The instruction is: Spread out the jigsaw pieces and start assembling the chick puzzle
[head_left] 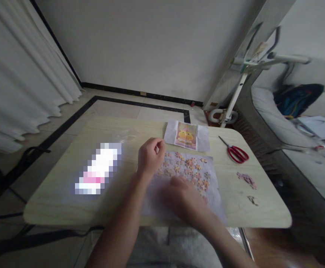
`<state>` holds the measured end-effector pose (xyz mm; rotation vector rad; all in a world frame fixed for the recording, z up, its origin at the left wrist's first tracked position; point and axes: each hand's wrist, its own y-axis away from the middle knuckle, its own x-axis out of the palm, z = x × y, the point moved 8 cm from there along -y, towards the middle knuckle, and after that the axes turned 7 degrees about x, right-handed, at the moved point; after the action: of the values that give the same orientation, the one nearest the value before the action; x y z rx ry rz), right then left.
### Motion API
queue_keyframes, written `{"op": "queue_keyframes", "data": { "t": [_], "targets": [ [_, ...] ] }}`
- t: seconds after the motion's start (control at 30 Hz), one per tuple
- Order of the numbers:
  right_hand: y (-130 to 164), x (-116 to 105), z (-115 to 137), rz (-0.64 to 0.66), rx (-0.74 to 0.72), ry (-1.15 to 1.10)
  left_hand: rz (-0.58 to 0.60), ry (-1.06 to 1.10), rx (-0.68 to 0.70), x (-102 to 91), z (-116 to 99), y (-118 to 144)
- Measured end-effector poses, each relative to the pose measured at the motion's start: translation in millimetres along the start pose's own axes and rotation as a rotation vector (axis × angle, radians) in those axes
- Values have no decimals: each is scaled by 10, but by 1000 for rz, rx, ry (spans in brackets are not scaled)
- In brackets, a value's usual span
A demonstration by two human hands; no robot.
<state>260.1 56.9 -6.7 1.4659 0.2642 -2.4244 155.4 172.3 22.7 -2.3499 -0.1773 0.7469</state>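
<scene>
A person sits at a light wooden surface [67,208] and works on a small jigsaw puzzle. The puzzle pieces [189,169] lie loose on a white sheet [215,201] in the middle of the surface. They are spread out and not joined, so the puzzle looks like it is only just begun. Most of it is left to do.

The left hand [150,156] is held up over the far left edge of the sheet. Its grip is pressed together, thumb against fingers, and looks to pinch 1 tiny piece, but that is too small to tell for sure. The right hand [183,199] rests low on the sheet and is blurry, so its grip cannot be told.

A picture card [186,134] with a yellow chick lies just past the sheet. Red scissors [236,152] lie to the right. A few more pieces [246,179] sit apart near the right edge.
</scene>
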Motion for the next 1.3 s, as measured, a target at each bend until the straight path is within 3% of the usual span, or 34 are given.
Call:
{"op": "queue_keyframes", "data": {
  "t": [0.1,0.33,0.43,0.57,0.8,0.93,1.03,1.17,1.3],
  "targets": [
    [148,-115,-122,-2,50,-118,-11,0,-8,-19,21,-2],
    [712,-460,-796,-291,301,-142,43,-10,13,39,22,-12],
    [931,-477,-997,-390,345,-45,75,-12,26,83,-1,-5],
    [1033,-402,-1072,-386,329,37,111,-10,29,128,-24,10],
    [1013,-420,-1077,-367,344,70,116,-7,27,124,-41,18],
    [978,-484,-988,-428,336,34,121,1,25,129,-47,23],
    [808,-439,-752,-434,265,-34,123,0,35,135,-64,22],
    [421,-221,-326,-293,125,-72,117,-5,26,130,-70,21],
    [160,-82,-130,-243,130,37,121,-7,10,129,-68,25]
  ]
}}
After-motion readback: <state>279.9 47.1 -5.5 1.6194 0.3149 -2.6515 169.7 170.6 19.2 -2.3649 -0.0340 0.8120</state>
